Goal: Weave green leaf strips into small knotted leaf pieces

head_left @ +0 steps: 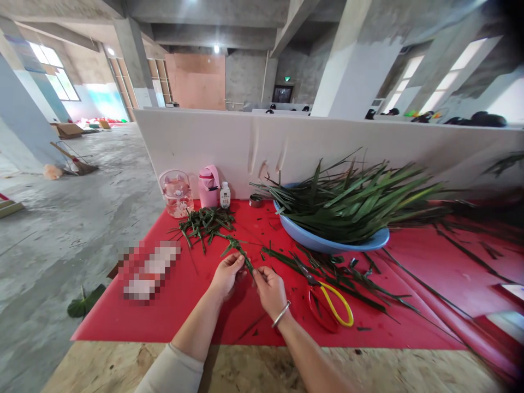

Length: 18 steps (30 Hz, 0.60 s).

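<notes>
Concrete pillars (356, 65) stand behind red sheeting (164, 322); both hands (227, 275) (271, 290) pinch leafwork (234, 244).

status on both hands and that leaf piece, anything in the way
Left hand, right hand: both pinching green leaf piece. Piece held above red table cover. Scissors lying right of right hand, not blocking.

A red sheet (164, 322) covers most of the wooden surface (245, 376), bearing a blue basin (323, 242), red-and-yellow-handled scissors (313, 281), a pile of green leaf pieces (208, 221), loose leaf strips (282, 258), two pink bottles (208, 191), a white bottle (225, 196) and a round container (256, 202).
</notes>
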Available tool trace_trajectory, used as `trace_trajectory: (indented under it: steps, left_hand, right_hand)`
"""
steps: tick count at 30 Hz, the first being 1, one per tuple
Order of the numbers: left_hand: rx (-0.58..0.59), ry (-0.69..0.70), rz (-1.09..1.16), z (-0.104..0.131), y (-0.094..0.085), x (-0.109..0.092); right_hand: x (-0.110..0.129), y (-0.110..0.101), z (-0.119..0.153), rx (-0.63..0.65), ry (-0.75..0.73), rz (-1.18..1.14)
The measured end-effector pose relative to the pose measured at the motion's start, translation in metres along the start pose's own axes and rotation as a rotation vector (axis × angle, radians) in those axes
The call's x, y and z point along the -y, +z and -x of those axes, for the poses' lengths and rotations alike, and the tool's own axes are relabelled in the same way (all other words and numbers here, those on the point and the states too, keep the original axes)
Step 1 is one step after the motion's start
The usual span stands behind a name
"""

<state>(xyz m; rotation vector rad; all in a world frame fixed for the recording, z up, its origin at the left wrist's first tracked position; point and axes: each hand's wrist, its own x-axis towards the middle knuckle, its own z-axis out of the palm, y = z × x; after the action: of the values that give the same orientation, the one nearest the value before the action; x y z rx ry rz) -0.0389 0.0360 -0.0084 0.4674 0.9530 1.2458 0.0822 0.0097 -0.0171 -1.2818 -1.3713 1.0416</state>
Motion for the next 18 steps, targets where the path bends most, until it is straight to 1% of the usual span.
trace_trajectory:
  steps: [2, 4, 10, 12, 14, 15, 16, 18]
  left_hand:
    - [0.074, -0.02, -0.018, 0.002, 0.001, 0.002]
    - [0.113, -0.011, -0.027, 0.002, 0.001, 0.005]
    - [0.069, 0.044, -0.017, 0.0, 0.002, 0.007]
    - [0.054, 0.054, -0.003, 0.0, 0.002, 0.005]
    - [0.036, 0.056, 0.023, 0.001, 0.003, 0.002]
    - [0.026, 0.055, 0.039, 0.001, 0.004, 0.001]
    - [0.014, 0.049, 0.057, 0.002, 0.004, 0.001]
    - [-0.006, 0.024, 0.095, 0.004, 0.004, -0.001]
  right_hand:
    - [-0.001, -0.001, -0.001, -0.008, 0.021, -0.029]
    - [-0.003, -0.002, -0.001, 0.004, 0.024, -0.037]
    - [-0.003, 0.007, 0.0, 0.064, -0.015, 0.028]
    - [0.002, 0.004, -0.001, 0.087, -0.035, 0.082]
    - [0.009, -0.01, 0.0, 0.06, -0.101, 0.185]
    - [0.012, -0.021, 0.002, 0.018, -0.146, 0.26]
    - [0.014, -0.035, 0.004, -0.027, -0.164, 0.347]
    - [0.013, -0.068, 0.011, -0.108, -0.126, 0.617]
